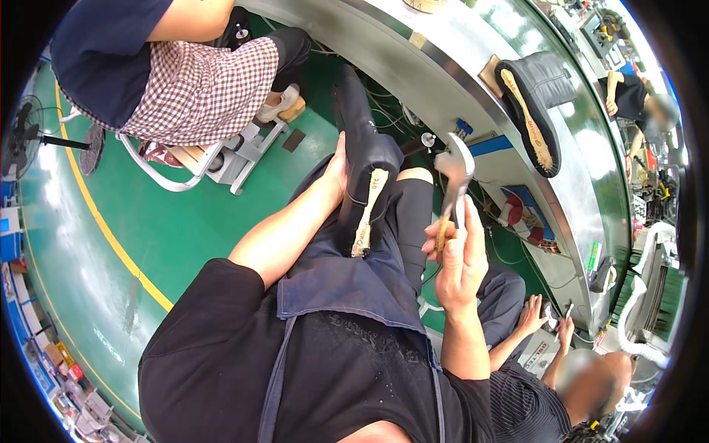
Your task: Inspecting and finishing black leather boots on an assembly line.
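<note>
A black leather boot [362,140] lies sole-up over my lap, with a pale insole strip [368,214] showing along the middle of its underside. My left hand [337,168] grips the boot's side; most of its fingers are hidden behind the leather. To the right of the boot, my right hand [459,266] holds a pair of metal pincers [456,166] upright, their shiny curved head above the fingers. Motion blurs part of this tool, and it is apart from the boot. A dark blue apron [347,292] covers my lap beneath the boot.
Another black boot [528,111] rests sole-up on the metal bench [473,96] at the right. A person in a checked apron [199,88] sits at the upper left. Another person [532,399] works close by at lower right. Cables [384,100] hang under the bench.
</note>
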The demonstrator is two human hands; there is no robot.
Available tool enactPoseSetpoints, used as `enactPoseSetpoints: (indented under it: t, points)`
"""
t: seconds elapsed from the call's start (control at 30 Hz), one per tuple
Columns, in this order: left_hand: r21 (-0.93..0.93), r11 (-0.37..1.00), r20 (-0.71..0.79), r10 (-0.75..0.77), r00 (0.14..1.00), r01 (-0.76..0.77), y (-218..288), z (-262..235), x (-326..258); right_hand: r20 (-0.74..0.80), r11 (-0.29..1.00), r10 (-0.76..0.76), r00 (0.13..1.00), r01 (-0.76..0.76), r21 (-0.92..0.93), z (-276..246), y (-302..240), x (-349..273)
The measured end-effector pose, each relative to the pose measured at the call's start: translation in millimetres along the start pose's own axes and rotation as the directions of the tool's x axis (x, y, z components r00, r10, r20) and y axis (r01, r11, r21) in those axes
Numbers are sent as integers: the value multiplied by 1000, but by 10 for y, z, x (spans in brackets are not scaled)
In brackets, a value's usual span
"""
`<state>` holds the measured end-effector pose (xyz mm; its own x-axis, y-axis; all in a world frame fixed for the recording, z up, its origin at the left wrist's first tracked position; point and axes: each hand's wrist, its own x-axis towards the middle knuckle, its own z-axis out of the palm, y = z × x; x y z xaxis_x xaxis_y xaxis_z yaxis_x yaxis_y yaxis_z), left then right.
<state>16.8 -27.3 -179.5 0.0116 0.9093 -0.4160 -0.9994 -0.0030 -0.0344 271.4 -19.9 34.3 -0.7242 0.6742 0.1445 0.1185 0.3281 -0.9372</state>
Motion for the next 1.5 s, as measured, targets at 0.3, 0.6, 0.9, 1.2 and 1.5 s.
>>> enactPoseSetpoints:
  t: [0.3, 0.6, 0.9, 1.2, 1.5]
  points:
    - [-1, 994, 177, 109, 978, -110, 39, -152, -153, 1, 1000, -9, 1000, 9, -14, -217, -195, 393]
    - [16, 991, 138, 128, 982, -132, -71, -11, -387, 303, 937, 280, 911, -328, 118, -78, -727, 910]
    - [96, 970, -10, 224, 975, -222, -140, 310, -576, 272, 884, 357, 893, -229, -409, -111, -805, 1082]
    - [58, 975, 26, 212, 977, -213, -170, 273, -504, -117, 575, -315, 942, 287, 766, 60, -727, 1147]
    - [0, 962, 63, 273, 960, -274, -145, 295, -626, -84, 745, -534, 842, 515, 425, 806, -290, 768]
